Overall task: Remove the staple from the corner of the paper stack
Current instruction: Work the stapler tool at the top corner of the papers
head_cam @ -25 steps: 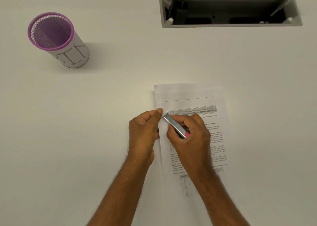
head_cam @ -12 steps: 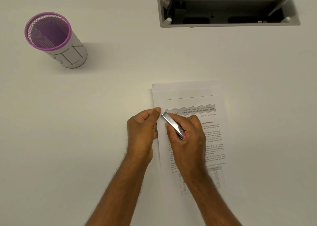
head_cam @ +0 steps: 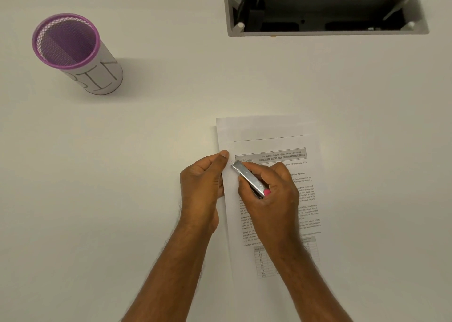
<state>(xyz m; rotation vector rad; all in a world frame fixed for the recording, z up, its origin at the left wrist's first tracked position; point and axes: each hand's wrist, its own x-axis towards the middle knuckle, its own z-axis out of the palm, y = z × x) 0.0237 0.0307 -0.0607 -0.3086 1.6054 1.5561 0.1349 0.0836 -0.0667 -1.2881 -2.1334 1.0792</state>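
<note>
Over the last second your hands have barely moved on the sheet: the metal tip of the stapler (head_cam: 248, 178) has crept a touch toward 10 o'clock, closer to your left thumb, and it now sits right at a faint slanted mark near the left margin. The whole view has also slid slightly, which looks like your head shifting and not the paper stack (head_cam: 269, 135) moving. From this I judge you are still seating the tip under the staple, and the staple has not yet come free.

Your right hand (head_cam: 271, 199) is closed around the stapler, fingers wrapped over its body, with the pink end poking out toward 5 o'clock. Your left hand (head_cam: 201, 187) is curled loosely, holding nothing; its thumb and knuckles press the left edge of the stack against the tabletop (head_cam: 159, 138). The stack lies at the middle of the view, its top edge toward 12 o'clock.

The staple itself is hard to make out. Only that thin mark beside the tip hints at it, and I cannot tell whether the tip is under it or just beside it. Your right hand hides much of the printed text, and the stack's lower edge is covered by your forearms. The purple-rimmed mesh bin (head_cam: 73, 52) at 10 o'clock and the open hatch (head_cam: 325, 9) at 1 o'clock stand well apart.
</note>
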